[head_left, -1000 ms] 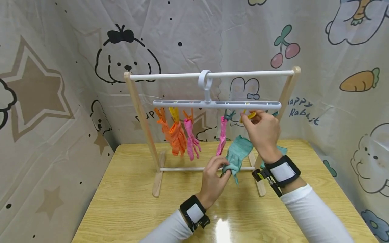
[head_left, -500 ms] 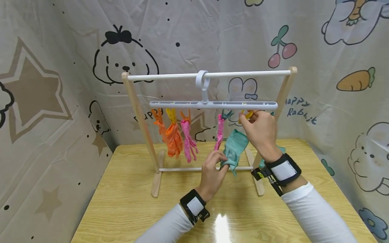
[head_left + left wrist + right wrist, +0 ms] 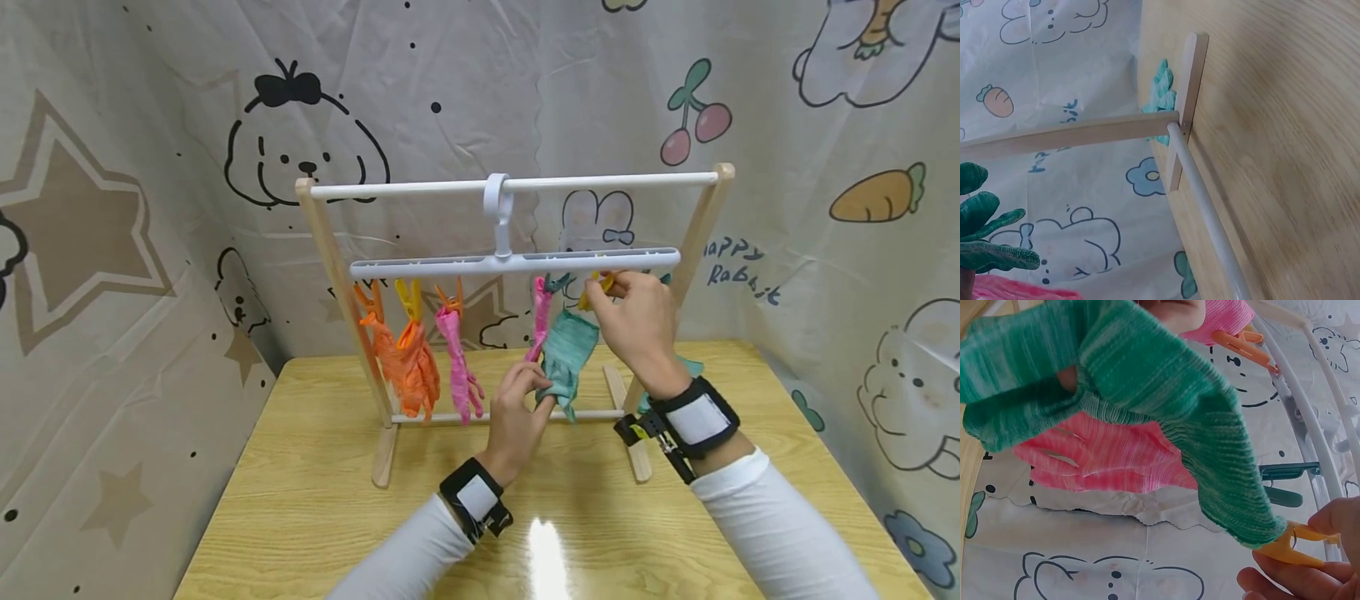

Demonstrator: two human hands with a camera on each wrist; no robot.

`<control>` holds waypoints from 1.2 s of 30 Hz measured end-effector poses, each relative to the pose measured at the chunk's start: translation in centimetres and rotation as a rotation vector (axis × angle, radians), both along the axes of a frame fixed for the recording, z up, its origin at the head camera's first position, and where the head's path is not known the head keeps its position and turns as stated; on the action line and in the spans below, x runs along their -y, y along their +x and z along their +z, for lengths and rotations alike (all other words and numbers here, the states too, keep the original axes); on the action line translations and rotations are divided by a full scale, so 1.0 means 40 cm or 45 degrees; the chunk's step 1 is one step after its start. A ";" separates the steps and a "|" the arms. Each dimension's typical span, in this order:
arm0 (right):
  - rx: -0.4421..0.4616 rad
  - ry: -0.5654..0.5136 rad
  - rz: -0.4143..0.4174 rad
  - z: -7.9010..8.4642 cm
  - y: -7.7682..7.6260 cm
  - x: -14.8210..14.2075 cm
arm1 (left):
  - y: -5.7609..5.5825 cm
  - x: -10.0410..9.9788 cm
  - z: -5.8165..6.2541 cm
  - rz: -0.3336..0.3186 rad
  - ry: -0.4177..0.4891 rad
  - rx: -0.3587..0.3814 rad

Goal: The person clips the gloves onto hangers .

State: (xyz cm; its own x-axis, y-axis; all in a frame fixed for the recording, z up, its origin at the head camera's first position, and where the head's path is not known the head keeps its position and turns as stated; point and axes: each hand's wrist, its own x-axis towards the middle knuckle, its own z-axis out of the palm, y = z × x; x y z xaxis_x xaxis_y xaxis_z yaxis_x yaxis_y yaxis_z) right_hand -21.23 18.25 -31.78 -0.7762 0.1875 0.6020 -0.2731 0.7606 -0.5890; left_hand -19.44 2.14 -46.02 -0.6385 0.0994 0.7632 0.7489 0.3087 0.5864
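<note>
A green knitted glove [image 3: 567, 346] hangs cuff up between both hands, right of the rack's middle. My left hand [image 3: 516, 417] holds it low, near its fingers. With thumb and fingers, my right hand [image 3: 637, 321] pinches a yellow clothespin [image 3: 1291, 545] under the white hanger [image 3: 517, 264]. In the right wrist view the clothespin's jaws meet the cuff edge of the glove; whether they clamp it I cannot tell. Just left of this glove, a pink glove [image 3: 540, 317] hangs from a dark green clothespin [image 3: 1285, 481].
At the hanger's left hang orange gloves [image 3: 408, 367] and another pink glove [image 3: 459, 362] on clothespins. The hanger hooks over the top bar of a wooden rack [image 3: 322, 225]. More green fabric [image 3: 1163, 90] lies on the table [image 3: 315, 517] behind the rack's right foot.
My left hand has brought the green glove up and left, its cuff nearer the yellow clothespin. The right hand and clothespin shift slightly left. The hanger has swung, its left end lower.
</note>
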 end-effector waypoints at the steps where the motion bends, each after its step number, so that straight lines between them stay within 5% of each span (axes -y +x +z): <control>1: 0.000 0.010 -0.002 0.001 0.000 0.001 | -0.002 0.001 0.000 0.004 0.001 0.006; 36: 0.031 0.011 0.010 -0.005 0.008 0.020 | -0.031 -0.003 0.016 0.055 0.027 -0.014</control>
State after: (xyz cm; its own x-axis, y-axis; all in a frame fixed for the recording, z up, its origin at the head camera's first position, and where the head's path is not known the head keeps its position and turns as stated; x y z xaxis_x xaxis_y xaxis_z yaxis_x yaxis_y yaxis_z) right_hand -20.91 17.44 -31.98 -0.7923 0.1759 0.5842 -0.2648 0.7635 -0.5891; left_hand -20.70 2.26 -45.39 -0.6336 0.0561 0.7716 0.7415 0.3284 0.5851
